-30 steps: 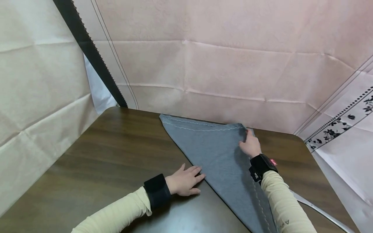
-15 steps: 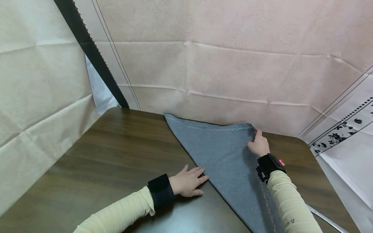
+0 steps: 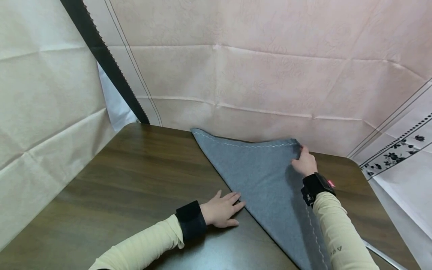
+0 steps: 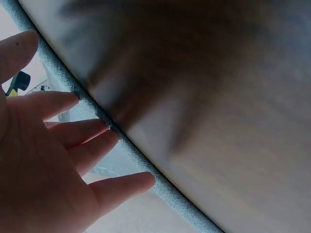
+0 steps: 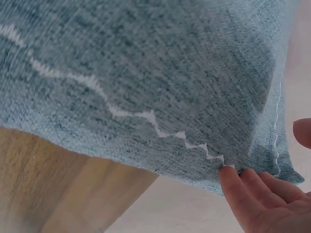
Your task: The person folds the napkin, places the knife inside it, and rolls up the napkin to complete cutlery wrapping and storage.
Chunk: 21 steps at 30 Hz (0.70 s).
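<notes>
A grey-blue cloth (image 3: 256, 176) with white zigzag stitching lies folded into a triangle on the brown table. My left hand (image 3: 222, 210) is spread flat, palm down, with its fingertips touching the diagonal fold. In the left wrist view, the fingers (image 4: 92, 141) reach over that folded edge. At the far right corner of the cloth, my right hand (image 3: 305, 163) touches the fabric with its fingertips. The right wrist view shows these fingers (image 5: 243, 194) fairly straight against the stitched corner, the thumb (image 5: 303, 132) standing apart from them.
The wooden table (image 3: 111, 180) spreads left of the cloth. Behind it hangs a creased pale pink sheet (image 3: 270, 82), close to the far edge. A silvery strip (image 3: 381, 255) lies beside the right forearm. Black wrist bands (image 3: 191, 220) are on both wrists.
My right hand has moved right along with the cloth's far right corner. The second stitch line along the far edge no longer shows. The left hand keeps its place at the fold.
</notes>
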Tool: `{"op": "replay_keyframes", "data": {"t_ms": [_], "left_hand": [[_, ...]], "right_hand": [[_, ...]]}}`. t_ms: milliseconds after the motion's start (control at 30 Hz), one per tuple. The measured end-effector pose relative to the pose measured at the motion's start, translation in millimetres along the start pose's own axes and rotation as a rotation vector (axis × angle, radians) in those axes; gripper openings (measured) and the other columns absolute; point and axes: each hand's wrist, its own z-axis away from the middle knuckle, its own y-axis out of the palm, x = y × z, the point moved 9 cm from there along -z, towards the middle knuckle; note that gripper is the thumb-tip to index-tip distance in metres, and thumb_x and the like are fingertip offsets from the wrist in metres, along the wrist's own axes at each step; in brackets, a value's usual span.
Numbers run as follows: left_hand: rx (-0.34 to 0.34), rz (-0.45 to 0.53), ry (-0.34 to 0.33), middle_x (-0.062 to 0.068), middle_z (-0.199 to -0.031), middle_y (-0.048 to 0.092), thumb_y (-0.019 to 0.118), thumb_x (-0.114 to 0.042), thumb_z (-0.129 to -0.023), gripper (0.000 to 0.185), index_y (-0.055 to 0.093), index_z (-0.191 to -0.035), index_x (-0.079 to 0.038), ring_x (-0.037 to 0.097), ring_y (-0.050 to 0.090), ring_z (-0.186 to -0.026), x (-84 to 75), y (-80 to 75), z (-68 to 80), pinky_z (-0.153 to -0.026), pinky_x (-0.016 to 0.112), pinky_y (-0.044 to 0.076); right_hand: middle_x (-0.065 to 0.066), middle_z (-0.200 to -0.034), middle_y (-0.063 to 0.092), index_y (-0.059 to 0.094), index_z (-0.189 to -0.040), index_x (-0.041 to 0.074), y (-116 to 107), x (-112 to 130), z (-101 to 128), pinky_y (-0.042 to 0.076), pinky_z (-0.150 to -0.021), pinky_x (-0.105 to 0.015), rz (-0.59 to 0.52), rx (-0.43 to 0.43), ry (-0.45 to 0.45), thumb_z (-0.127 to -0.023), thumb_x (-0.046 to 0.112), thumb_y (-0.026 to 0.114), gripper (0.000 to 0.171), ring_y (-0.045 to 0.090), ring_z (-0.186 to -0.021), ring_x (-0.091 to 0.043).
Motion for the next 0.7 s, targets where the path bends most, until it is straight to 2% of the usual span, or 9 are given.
{"op": "replay_keyframes", "data": {"t_ms": [67,200,267,333,433,467,533,633,700], "left_hand": [[0.008,-0.002,-0.003,0.005,-0.149,0.022,0.045,-0.047,-0.092,0.06,0.029,-0.143,-0.022,0.016,0.018,-0.136,-0.3,-0.2,-0.8,-0.103,0.049,0.023],[0.022,-0.009,0.0,0.004,-0.149,0.021,0.045,-0.048,-0.092,0.06,0.029,-0.143,-0.022,0.015,0.018,-0.135,-0.8,1.6,-2.2,-0.103,0.049,0.023],[0.024,-0.009,0.002,0.004,-0.149,0.021,0.045,-0.048,-0.092,0.06,0.029,-0.143,-0.022,0.015,0.018,-0.136,-1.3,3.1,-2.9,-0.102,0.05,0.024],[0.036,-0.01,-0.005,0.003,-0.149,0.019,0.045,-0.049,-0.091,0.061,0.028,-0.144,-0.023,0.015,0.017,-0.136,-1.5,5.1,-3.2,-0.102,0.049,0.024],[0.067,-0.013,-0.024,0.003,-0.15,0.015,0.045,-0.05,-0.09,0.064,0.025,-0.145,-0.024,0.015,0.013,-0.137,-2.2,7.4,-2.8,-0.102,0.049,0.025],[0.079,-0.014,-0.031,0.002,-0.151,0.014,0.045,-0.051,-0.09,0.064,0.024,-0.145,-0.024,0.015,0.012,-0.137,-2.4,8.0,-2.6,-0.102,0.049,0.025],[0.098,-0.018,-0.042,0.002,-0.151,0.012,0.045,-0.052,-0.089,0.066,0.023,-0.145,-0.024,0.015,0.011,-0.137,-2.9,8.1,-2.3,-0.102,0.049,0.025],[0.106,-0.015,-0.05,0.002,-0.151,0.011,0.045,-0.052,-0.089,0.067,0.022,-0.145,-0.024,0.015,0.01,-0.137,-3.4,6.5,-2.7,-0.103,0.049,0.024],[0.107,-0.01,-0.05,0.002,-0.151,0.011,0.045,-0.052,-0.089,0.067,0.022,-0.145,-0.025,0.014,0.01,-0.137,-3.7,5.9,-2.8,-0.103,0.049,0.024]], "right_hand": [[-0.037,-0.134,0.028,0.012,-0.138,-0.014,0,-2,-1,0.035,-0.085,-0.054,-0.004,0.004,0.007,-0.088,0.006,0.044,0.063,0.04,-0.108,-0.05],[-0.037,-0.135,0.026,0.01,-0.138,-0.013,3,-7,-3,0.036,-0.083,-0.052,-0.003,0.023,0.014,-0.087,0.006,0.043,0.063,0.042,-0.105,-0.049],[-0.038,-0.123,0.04,0.007,-0.139,-0.013,5,-10,-4,0.039,-0.07,-0.048,0.011,0.036,0.011,-0.087,0.006,0.043,0.066,0.049,-0.086,-0.044],[-0.035,-0.101,0.051,0.004,-0.139,-0.012,8,-12,-5,0.036,-0.058,-0.042,0.033,0.054,-0.002,-0.086,0.006,0.044,0.069,0.048,-0.066,-0.036],[-0.032,-0.082,0.05,-0.002,-0.139,-0.011,14,-15,-6,0.029,-0.05,-0.035,0.06,0.097,-0.024,-0.085,0.006,0.045,0.074,0.035,-0.048,-0.021],[-0.033,-0.083,0.05,-0.003,-0.14,-0.011,15,-16,-6,0.029,-0.049,-0.034,0.065,0.11,-0.03,-0.085,0.006,0.046,0.075,0.033,-0.046,-0.018],[-0.038,-0.104,0.048,-0.004,-0.139,-0.012,16,-17,-6,0.029,-0.05,-0.033,0.07,0.122,-0.042,-0.085,0.007,0.046,0.076,0.031,-0.046,-0.016],[-0.043,-0.125,0.031,-0.005,-0.139,-0.012,14,-18,-4,0.029,-0.05,-0.033,0.063,0.128,-0.042,-0.086,0.007,0.046,0.076,0.03,-0.045,-0.016],[-0.044,-0.13,0.024,-0.006,-0.139,-0.013,11,-18,-2,0.029,-0.053,-0.035,0.067,0.129,-0.038,-0.087,0.007,0.045,0.075,0.031,-0.046,-0.018]]}}
